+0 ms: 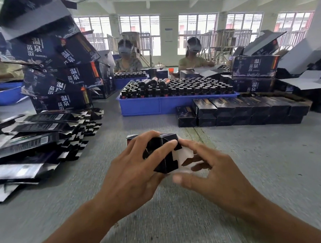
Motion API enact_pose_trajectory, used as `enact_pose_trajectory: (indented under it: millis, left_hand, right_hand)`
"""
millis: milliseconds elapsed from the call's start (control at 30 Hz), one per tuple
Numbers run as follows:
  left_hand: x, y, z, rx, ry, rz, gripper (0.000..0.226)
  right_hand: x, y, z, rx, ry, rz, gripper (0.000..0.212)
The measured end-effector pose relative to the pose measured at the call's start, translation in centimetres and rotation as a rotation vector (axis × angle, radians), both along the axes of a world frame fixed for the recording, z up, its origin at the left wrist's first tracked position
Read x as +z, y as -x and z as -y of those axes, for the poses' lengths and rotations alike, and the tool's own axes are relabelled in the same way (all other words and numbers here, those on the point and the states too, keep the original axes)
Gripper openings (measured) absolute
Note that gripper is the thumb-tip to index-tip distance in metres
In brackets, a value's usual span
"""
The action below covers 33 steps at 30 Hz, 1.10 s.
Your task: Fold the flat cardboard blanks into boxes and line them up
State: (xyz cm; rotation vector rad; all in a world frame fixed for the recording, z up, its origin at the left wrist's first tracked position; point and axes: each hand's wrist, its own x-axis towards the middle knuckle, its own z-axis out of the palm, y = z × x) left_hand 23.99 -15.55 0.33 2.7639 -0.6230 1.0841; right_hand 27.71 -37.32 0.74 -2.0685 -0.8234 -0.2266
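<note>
Left hand (140, 165) grips the box (162, 153) from the left, right hand (208, 173) pinches its white flaps (184, 157), the open end facing right, toward the nearer right hand

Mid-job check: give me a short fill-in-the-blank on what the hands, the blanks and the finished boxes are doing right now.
1. The left hand and right hand both have a grip on one half-folded ____.
2. The stack of flat blanks lies on the person's ____ side.
3. The row of finished boxes stands in front of the ____ tray of bottles.

Missing words: box; left; blue
</note>
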Motion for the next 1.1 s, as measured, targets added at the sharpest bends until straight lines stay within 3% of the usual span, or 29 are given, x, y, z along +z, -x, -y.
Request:
enact_pose_trajectory:
  millis: [100, 267, 467, 667, 833, 1000, 1100]
  left_hand:
    - [-0.01, -0.05, -0.19, 0.017, -0.012, -0.008, 0.069]
    - [0.09, -0.07, 0.10, -0.014, -0.048, 0.006, 0.057]
    - [0.44, 0.19, 0.54, -0.063, -0.073, 0.033, 0.051]
    - [0.35, 0.14, 0.50, -0.082, -0.071, 0.025, 0.046]
    - [0.35, 0.12, 0.13, -0.084, 0.022, 0.013, 0.053]
    - [0.14, 0.16, 0.30, -0.095, 0.026, 0.016, 0.054]
    - [0.03, 0.21, 0.59, -0.093, 0.030, 0.010, 0.055]
  right_hand:
    - [0.06, 0.10, -0.10, 0.012, 0.095, 0.033, 0.084]
    - [-0.06, 0.08, -0.13, -0.059, -0.042, 0.108, 0.052]
    - [-0.30, 0.17, -0.09, -0.108, -0.099, 0.151, 0.039]
    - [-0.28, 0.13, -0.12, -0.119, -0.082, 0.180, 0.042]
    - [-0.29, -0.07, 0.21, -0.052, -0.144, 0.065, 0.064]
    - [-0.23, 0.03, 0.12, -0.011, -0.254, 0.009, 0.031]
    - [-0.06, 0.20, -0.16, -0.028, -0.278, -0.025, 0.029]
